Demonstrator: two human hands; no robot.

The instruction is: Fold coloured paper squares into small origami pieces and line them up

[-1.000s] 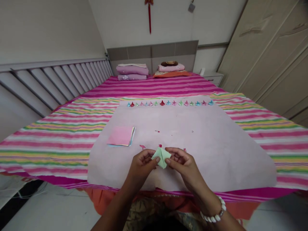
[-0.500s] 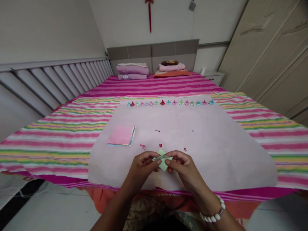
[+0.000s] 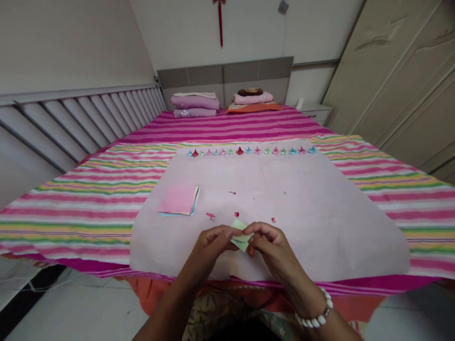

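Observation:
A light green folded paper [image 3: 240,243] is between my hands, above the near part of the pale sheet [image 3: 302,213]. My left hand [image 3: 216,241] is closed on its left side, with thumb and fingers near the upper folds. At the right edge, my right hand [image 3: 267,239] pinches the same paper between thumb and fingers. Parts of the paper are hidden behind my fingers. To the left lies a stack of square paper [image 3: 179,200], pink on top. Across the far edge of the sheet runs a row of several small folded paper pieces, a red one [image 3: 240,150] among them.
Small red printed marks [image 3: 211,216] show on the sheet beyond my hands. The sheet lies on a striped bedcover [image 3: 78,208]. Folded bedding [image 3: 195,102] is stacked by the headboard [image 3: 249,73]. A slatted rail [image 3: 113,106] borders the bed's left side.
The green paper's side points have been folded inward, so it looks narrower. My left thumb has moved up over the paper. The rest is unchanged.

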